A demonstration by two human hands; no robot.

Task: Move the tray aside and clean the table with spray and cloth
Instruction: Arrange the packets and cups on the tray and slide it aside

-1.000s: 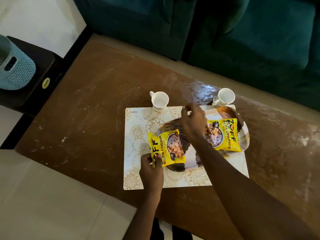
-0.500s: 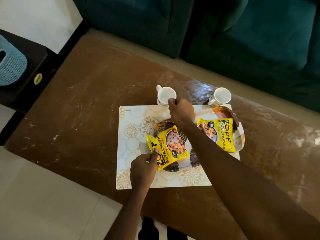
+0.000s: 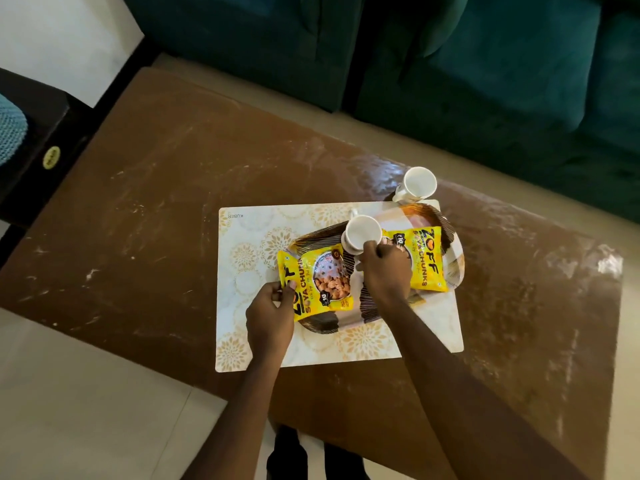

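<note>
An oval patterned tray (image 3: pixel 453 268) lies on a cream placemat (image 3: pixel 249 237) on the smeared brown table (image 3: pixel 156 202). Two yellow soya chunk packets lie on the tray, the left packet (image 3: pixel 322 282) and the right packet (image 3: pixel 426 258). My left hand (image 3: pixel 270 317) pinches the left packet's near edge. My right hand (image 3: pixel 384 268) grips a white cup (image 3: pixel 360 233) and holds it over the tray between the packets. A second white cup (image 3: pixel 417 183) stands on the table just beyond the placemat. No spray or cloth is in view.
A dark green sofa (image 3: pixel 450 64) runs along the table's far side. At the left stands a black side table (image 3: pixel 38 140) with a blue woven basket (image 3: pixel 10 129). Pale floor tiles (image 3: pixel 86 410) lie by the near edge, where my feet (image 3: pixel 301 455) show.
My right hand took hold of the left cup at the placemat's far edge and brought it onto the tray between the packets. My left hand kept its pinch on the left packet.
</note>
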